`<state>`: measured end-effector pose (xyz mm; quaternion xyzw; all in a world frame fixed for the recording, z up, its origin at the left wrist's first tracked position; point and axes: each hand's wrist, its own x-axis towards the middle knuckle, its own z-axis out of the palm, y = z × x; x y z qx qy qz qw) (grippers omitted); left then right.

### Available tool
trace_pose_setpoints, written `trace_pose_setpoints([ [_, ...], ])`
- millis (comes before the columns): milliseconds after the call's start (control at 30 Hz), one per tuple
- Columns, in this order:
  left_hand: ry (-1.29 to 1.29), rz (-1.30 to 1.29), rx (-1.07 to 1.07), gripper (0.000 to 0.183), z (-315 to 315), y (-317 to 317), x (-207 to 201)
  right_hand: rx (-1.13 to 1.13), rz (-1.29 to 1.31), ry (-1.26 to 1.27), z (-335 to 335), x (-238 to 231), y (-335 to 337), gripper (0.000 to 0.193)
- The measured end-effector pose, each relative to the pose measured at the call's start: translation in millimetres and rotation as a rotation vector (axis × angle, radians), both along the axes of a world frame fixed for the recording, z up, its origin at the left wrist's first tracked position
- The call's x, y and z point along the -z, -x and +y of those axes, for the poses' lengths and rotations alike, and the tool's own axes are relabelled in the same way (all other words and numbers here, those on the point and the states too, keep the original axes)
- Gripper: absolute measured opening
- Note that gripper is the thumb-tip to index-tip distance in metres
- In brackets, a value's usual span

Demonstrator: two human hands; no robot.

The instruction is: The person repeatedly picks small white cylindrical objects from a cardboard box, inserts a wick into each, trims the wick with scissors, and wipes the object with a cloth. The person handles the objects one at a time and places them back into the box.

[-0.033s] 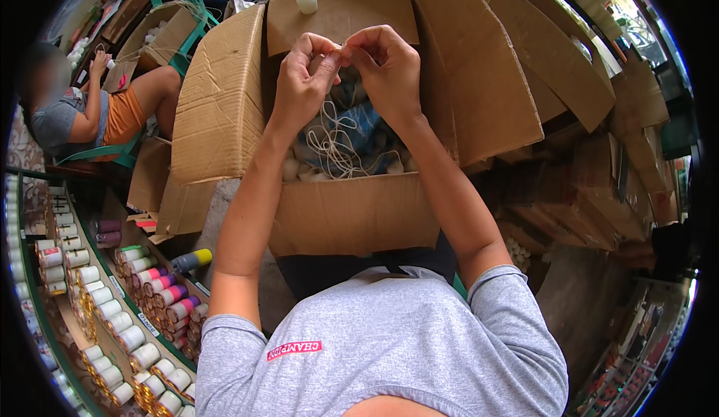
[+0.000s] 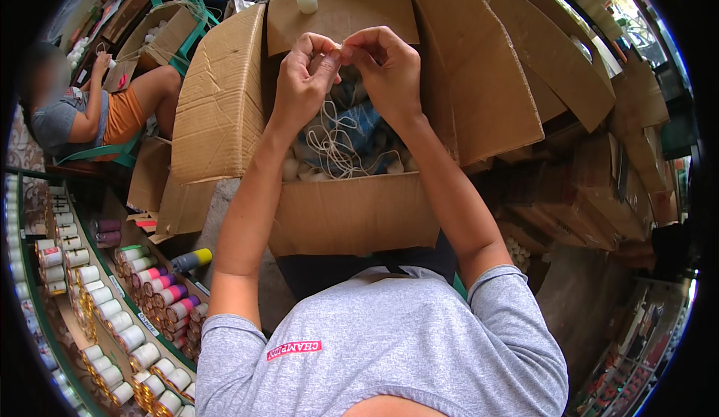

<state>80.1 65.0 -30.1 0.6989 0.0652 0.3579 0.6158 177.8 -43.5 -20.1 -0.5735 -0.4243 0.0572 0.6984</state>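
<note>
Both forearms extend forward from the torso and converge above the open cardboard box [image 2: 358, 211]. The left hand [image 2: 308, 72] and the right hand [image 2: 388, 72] meet at the fingertips over the box's far half, fingers curled, thumbs turned inward. Each hand grips one small pale piece [image 2: 340, 47] in a thumb-and-forefinger pinch; its kind is too small to determine. The piece is located between the two sets of fingertips.

Contents of the box, below the hands: one loose tangle of white cord [image 2: 333, 146]; blue material [image 2: 364, 121], partly covered; several pale round objects [image 2: 290, 168], the full number hidden. One white ball [image 2: 307, 2] is located at the upper edge of the far flap.

Surrounding area: one seated co-worker [image 2: 54, 123] at the left; one grey-and-yellow cylinder [image 2: 192, 260]; beside it, racked rows of white cylinders [image 2: 131, 338], more than a dozen.
</note>
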Motion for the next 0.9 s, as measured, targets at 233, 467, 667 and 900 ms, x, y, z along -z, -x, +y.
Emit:
trace_pose_setpoints([
  [233,0.134,0.01,0.035,0.012,4.5,1.8,5.3,0.063,-0.217,0.046,-3.1,-6.1,-1.5,0.004],
  [467,0.052,0.043,0.064,0.012,-0.1,4.1,3.3,0.033,-0.467,0.105,-3.0,0.1,-13.0,0.006],
  [667,0.001,0.072,0.012,0.009,-3.9,3.0,-1.6,-0.021,-0.389,0.082,5.0,14.6,-17.1,0.014],
  [900,-0.672,-0.151,-0.266,0.012,-2.2,-0.9,-6.5,-0.151,-0.063,0.262,-4.4,2.7,-12.3,0.017],
])
